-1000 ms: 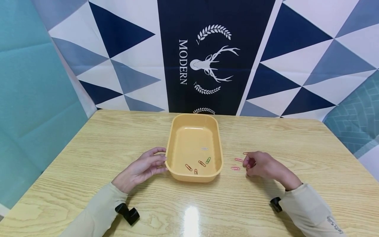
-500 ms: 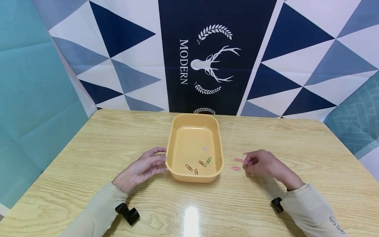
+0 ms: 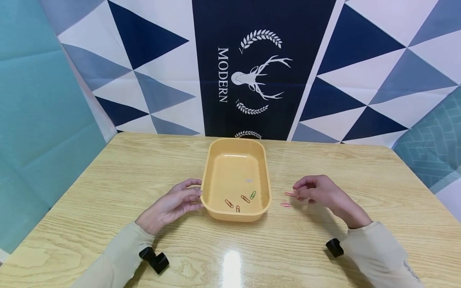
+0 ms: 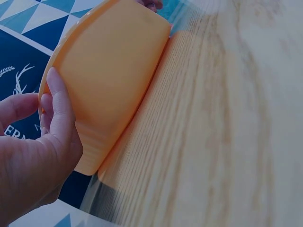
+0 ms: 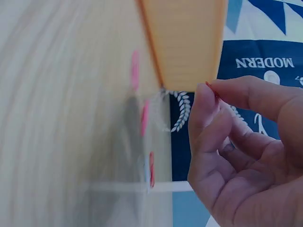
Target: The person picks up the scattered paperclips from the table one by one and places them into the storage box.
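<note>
In the right wrist view, my right hand (image 3: 320, 194) pinches a red paper clip (image 5: 212, 89) between thumb and index fingertip, with only a bit of it showing. The hand hovers above the table, right of the yellow tray (image 3: 235, 217). Beneath it lie two pink paper clips (image 3: 285, 205), and the right wrist view shows another red clip (image 5: 152, 169) beyond them. My left hand (image 3: 173, 206) touches the tray's left side near its rim, fingers relaxed. Inside the tray lie several clips, among them a green clip (image 3: 253, 195), a white clip (image 3: 249, 181) and a brownish-red clip (image 3: 229, 203).
The wooden table (image 3: 144, 160) reaches back to a patterned cloth (image 3: 259, 72) with a deer head print. Teal cloth hangs at the left. Black straps (image 3: 155, 260) sit at both sleeve cuffs.
My right hand has lifted off the table with a red clip and shifted slightly toward the back. My left hand and the tray have stayed in place.
</note>
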`<state>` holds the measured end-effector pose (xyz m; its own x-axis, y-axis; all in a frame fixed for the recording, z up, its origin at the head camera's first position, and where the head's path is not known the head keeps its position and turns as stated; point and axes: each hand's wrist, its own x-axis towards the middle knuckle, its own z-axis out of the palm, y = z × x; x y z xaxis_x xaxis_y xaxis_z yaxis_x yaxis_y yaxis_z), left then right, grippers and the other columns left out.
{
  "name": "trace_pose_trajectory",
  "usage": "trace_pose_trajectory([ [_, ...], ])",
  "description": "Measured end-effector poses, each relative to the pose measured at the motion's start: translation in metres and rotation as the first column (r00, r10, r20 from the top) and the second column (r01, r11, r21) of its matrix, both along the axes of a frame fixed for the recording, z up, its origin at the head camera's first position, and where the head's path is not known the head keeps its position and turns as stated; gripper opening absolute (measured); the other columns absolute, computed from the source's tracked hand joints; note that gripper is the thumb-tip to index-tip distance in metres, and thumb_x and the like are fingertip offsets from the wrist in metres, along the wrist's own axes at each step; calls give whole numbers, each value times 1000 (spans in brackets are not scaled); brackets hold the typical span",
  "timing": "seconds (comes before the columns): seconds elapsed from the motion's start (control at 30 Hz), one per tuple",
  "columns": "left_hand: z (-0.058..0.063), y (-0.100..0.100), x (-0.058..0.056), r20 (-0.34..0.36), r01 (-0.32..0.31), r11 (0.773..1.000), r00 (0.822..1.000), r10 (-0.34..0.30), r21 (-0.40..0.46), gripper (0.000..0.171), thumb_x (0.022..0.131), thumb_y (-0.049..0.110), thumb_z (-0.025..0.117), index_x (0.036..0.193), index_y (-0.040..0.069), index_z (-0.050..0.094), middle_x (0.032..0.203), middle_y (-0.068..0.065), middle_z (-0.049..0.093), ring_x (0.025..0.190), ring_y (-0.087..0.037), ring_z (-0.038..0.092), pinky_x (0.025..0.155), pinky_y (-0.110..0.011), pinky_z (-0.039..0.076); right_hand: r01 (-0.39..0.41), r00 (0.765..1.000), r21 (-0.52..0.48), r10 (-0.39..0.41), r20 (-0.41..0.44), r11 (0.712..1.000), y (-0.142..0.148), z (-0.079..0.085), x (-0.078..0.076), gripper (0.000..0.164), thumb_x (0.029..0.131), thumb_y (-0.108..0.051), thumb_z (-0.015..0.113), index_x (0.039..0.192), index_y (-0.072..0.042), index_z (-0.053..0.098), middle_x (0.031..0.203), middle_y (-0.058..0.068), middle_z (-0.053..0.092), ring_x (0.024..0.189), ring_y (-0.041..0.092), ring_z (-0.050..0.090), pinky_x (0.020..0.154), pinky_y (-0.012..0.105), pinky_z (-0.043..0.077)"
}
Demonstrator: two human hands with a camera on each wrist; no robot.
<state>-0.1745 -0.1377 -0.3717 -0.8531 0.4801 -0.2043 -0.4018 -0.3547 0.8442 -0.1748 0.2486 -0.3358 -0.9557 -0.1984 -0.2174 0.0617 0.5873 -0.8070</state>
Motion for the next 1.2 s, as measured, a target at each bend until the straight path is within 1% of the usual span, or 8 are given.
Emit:
trace_pose_trajectory([
  [0.13, 0, -1, 0, -2, 4, 1000, 1000, -4, 3, 30, 94, -9, 46, 121, -2, 35, 98, -14, 58, 83, -20, 63, 75, -28, 57, 12, 1000, -45, -12, 10, 999, -6, 6, -1, 27, 92, -10, 62, 112, 8, 59, 90, 6, 67, 80, 17, 60, 66, 31, 51],
  [0.27, 0, -2, 1, -2, 5, 1000, 1000, -5, 4, 31, 94, -9, 46, 122, -2, 35, 98, -14, 59, 84, -20, 64, 75, -28, 57, -4, 1000, -62, 4, 14, 998, -12, 11, -2, 28, 92, -11, 62, 113, 8, 59, 91, 8, 68, 81, 19, 60, 66, 30, 51],
  [0.5, 1, -3, 1, 1, -4, 1000, 1000, 4, -10, 31, 94, -8, 46, 122, -2, 34, 96, -13, 58, 84, -19, 62, 75, -27, 56, -19, 1000, -97, 20, 11, 995, -27, 24, -5, 29, 93, -14, 61, 112, 7, 59, 91, 9, 66, 82, 19, 61, 63, 29, 50],
  [0.67, 0, -2, 1, 3, -2, 1000, 1000, 2, -11, 31, 94, -8, 46, 123, -3, 35, 98, -14, 59, 85, -20, 63, 76, -29, 57, -46, 999, -135, 45, -8, 990, -45, 30, -9, 26, 92, -12, 62, 109, 7, 60, 87, 7, 66, 81, 18, 60, 61, 29, 50],
  [0.83, 0, -2, 1, 5, 2, 1000, 1000, -2, -7, 33, 95, -7, 48, 124, -3, 35, 101, -14, 60, 87, -21, 64, 77, -30, 57, -59, 998, -161, 62, 10, 985, -66, 33, -14, 24, 92, -11, 63, 107, 7, 60, 82, 7, 64, 75, 18, 58, 56, 25, 46],
  [1.03, 1, -5, 1, 7, 6, 1000, 1000, -6, 8, 26, 95, -6, 50, 119, 0, 41, 101, -15, 61, 88, -22, 64, 79, -31, 57, -94, 995, -190, 99, 18, 977, -93, 34, -23, 20, 91, -8, 64, 104, 7, 61, 79, 7, 63, 71, 16, 58, 59, 25, 46],
  [1.2, 1, -3, 2, 13, 8, 1000, 1000, -9, 11, 24, 95, -5, 50, 117, 1, 43, 101, -15, 61, 88, -23, 64, 78, -31, 57, -136, 989, -218, 145, 24, 966, -112, 28, -28, 15, 89, -7, 65, 99, 4, 63, 78, 5, 62, 72, 16, 57, 60, 24, 47],
])
